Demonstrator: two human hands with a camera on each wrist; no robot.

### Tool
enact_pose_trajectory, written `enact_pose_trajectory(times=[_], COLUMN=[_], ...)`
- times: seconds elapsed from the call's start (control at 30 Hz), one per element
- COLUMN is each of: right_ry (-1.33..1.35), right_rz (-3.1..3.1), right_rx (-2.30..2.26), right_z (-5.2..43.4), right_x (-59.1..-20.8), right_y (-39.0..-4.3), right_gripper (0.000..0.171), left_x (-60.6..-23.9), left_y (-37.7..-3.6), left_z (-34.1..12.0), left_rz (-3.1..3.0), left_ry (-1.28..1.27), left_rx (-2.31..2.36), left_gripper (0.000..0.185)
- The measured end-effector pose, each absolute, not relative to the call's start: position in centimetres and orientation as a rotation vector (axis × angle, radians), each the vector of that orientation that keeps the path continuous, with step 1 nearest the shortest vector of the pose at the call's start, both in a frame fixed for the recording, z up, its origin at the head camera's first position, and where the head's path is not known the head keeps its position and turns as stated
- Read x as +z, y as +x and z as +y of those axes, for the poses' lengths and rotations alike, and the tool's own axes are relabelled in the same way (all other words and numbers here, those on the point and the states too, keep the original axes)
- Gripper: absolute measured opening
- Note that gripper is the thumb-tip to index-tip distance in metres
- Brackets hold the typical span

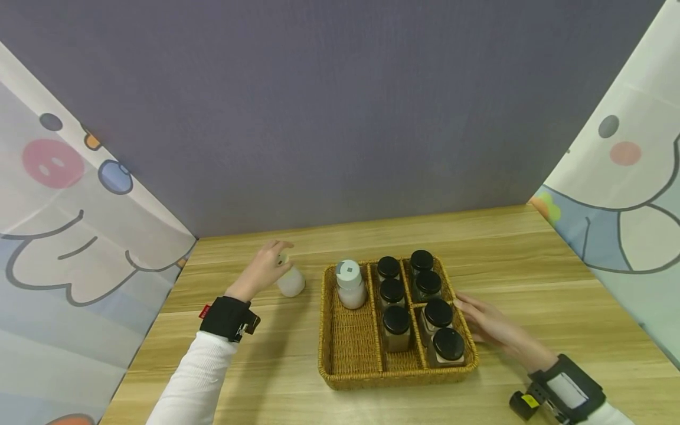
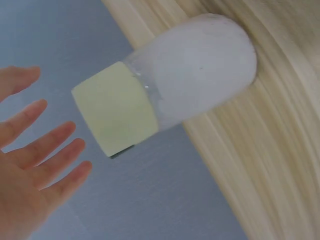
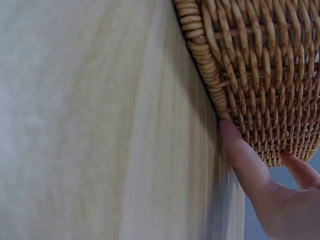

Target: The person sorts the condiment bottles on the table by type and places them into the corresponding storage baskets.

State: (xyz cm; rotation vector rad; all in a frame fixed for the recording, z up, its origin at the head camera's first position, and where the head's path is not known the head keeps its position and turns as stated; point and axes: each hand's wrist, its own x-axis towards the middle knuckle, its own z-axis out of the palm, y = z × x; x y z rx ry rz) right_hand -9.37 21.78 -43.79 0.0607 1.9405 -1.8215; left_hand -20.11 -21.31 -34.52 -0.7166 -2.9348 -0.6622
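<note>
A bottle point(image 1: 291, 284) of white contents with a pale green cap stands on the table left of the basket. Around its cap, in the head view, is my left hand point(image 1: 264, 270); the left wrist view shows its fingers point(image 2: 57, 145) spread and apart from the cap. Against the right side of the woven basket point(image 1: 353, 342) lies my right hand point(image 1: 491, 323), its fingertips touching the wicker wall point(image 3: 265, 75) low down in the right wrist view. A similar bottle point(image 1: 351, 289) with a pale cap stands at the back of the basket's left compartment.
Three black-lidded jars point(image 1: 396, 321) line the middle compartment. A crosspiece splits the right side, with two black-lidded jars point(image 1: 427, 283) behind it and two jars point(image 1: 448, 345) in front. A grey wall point(image 1: 340, 118) rises behind the wooden table point(image 1: 504, 254); printed curtains point(image 1: 69, 236) hang at both sides.
</note>
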Motion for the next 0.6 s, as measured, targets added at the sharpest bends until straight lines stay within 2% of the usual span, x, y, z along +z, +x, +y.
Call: enact_pose_trajectory(times=[0.6], right_ry=[0.067], right_rz=[1.94], right_rx=[-1.827], right_z=[21.8], right_x=[-44.0], right_y=[-9.5], right_gripper=[0.072], left_x=[-36.3], left_y=[-20.5], left_z=[-22.0], left_rz=[-2.979], left_ry=[-0.652], left_rx=[-0.677], left_gripper=[0.041])
